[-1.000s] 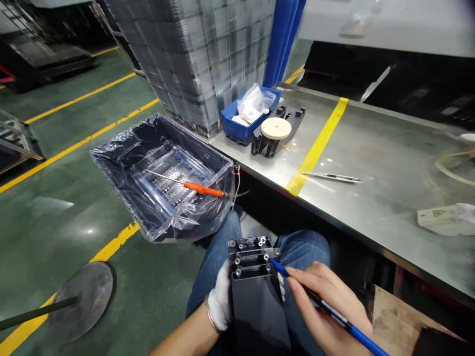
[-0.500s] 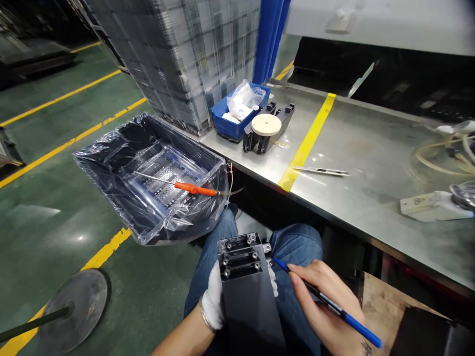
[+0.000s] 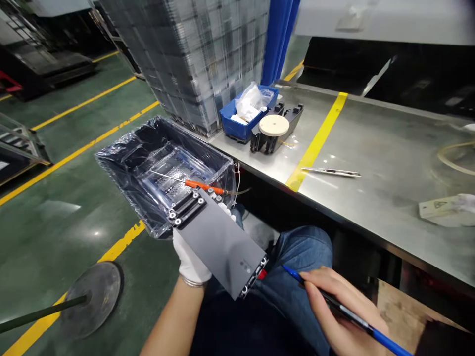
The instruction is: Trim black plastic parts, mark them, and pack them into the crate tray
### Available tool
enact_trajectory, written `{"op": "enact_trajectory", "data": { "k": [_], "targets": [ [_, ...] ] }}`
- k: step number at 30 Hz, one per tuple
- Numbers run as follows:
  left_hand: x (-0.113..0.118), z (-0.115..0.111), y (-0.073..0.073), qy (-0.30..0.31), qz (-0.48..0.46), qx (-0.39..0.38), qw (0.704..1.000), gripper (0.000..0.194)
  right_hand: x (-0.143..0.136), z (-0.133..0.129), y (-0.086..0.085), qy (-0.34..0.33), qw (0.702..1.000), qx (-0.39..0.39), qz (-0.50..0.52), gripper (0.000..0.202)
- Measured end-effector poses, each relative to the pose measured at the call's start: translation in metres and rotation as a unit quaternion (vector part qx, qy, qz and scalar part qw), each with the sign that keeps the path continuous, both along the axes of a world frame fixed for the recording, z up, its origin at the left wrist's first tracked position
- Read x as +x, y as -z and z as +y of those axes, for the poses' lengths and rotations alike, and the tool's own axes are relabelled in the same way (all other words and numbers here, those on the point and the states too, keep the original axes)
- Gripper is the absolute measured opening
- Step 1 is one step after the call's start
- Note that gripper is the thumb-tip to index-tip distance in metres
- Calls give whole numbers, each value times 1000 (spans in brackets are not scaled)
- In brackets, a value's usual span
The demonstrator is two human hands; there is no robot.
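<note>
My left hand (image 3: 190,262), in a white glove, is closed around a dark grey rectangular housing (image 3: 222,242) above my lap. Its far end shows slots and several round metal inserts; at the near end sits a small red piece (image 3: 262,274). The housing lies tilted, its slotted end toward the bin on the left. White gloved fingertips show behind its far edge. Bare, my right hand (image 3: 345,306) pinches a blue-and-black pen (image 3: 343,309) above my right thigh. The pen's blue tip points left and is apart from the housing.
A plastic-lined black bin (image 3: 148,198) stands left, an orange-handled screwdriver-like tool (image 3: 204,187) across it. On the metal bench (image 3: 378,148) are a blue tray (image 3: 237,131) of plastic bags, dark parts under a cream disc (image 3: 273,125), and a thin knife (image 3: 331,172). A round base (image 3: 91,296) stands on the floor.
My left hand has raised the housing and turned it, so its slotted end now points up-left and its broad face shows. The pen in my right hand is farther from the housing.
</note>
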State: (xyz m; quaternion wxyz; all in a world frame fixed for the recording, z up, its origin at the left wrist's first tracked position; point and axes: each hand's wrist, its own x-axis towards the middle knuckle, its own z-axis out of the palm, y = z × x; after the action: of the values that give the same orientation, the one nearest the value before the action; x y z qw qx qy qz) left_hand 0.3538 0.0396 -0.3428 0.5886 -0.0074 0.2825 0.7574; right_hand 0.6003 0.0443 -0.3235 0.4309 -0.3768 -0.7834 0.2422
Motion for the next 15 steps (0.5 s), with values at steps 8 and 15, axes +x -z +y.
{"op": "enact_trajectory", "data": {
  "k": [8,15],
  "targets": [
    [-1,-6,-3,-32,60,11,998,64,-20,2,10,-88,996,3,27,19],
    [-3,0,-7,-86,78,-49,992,69,-15,-3,0,-72,997,14,11,14]
  ]
}}
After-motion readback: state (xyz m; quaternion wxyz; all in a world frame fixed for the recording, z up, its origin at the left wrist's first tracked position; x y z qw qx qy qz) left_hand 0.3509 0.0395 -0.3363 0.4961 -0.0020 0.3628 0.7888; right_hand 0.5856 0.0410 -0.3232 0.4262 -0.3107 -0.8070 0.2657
